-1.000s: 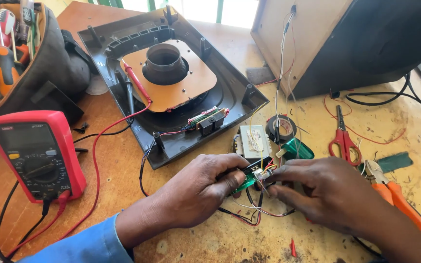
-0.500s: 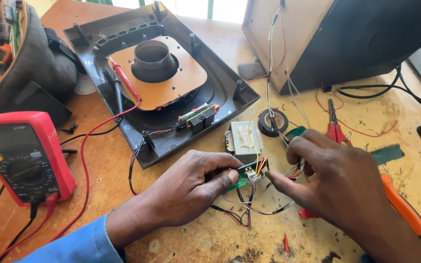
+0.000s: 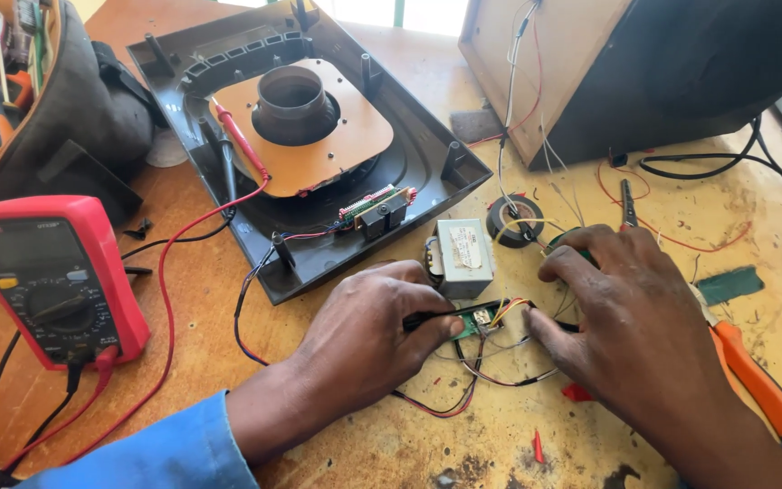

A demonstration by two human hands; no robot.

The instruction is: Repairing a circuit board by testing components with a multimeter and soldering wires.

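left hand (image 3: 368, 340): fingers pinched together on a black probe tip, pressed to the small green circuit board (image 3: 479, 319) | right hand (image 3: 631, 312): fingers bent, fingertips steadying the board's wires (image 3: 500, 376) at its 3 o'clock | board: on workbench (image 3: 337, 444) at 6 o'clock of grey transformer (image 3: 463, 257) | red multimeter (image 3: 52, 276) at 9 o'clock | black speaker panel (image 3: 305, 145) at 11 o'clock

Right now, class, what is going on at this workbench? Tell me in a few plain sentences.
A person in a blue sleeve bends over a wooden table with both hands on a small green circuit board and its bundle of thin wires. The left hand pinches a black lead against the board, and the right hand steadies the wires from the other side. A grey transformer sits just behind the board. A red multimeter lies to the left, and an opened black plastic panel lies behind.
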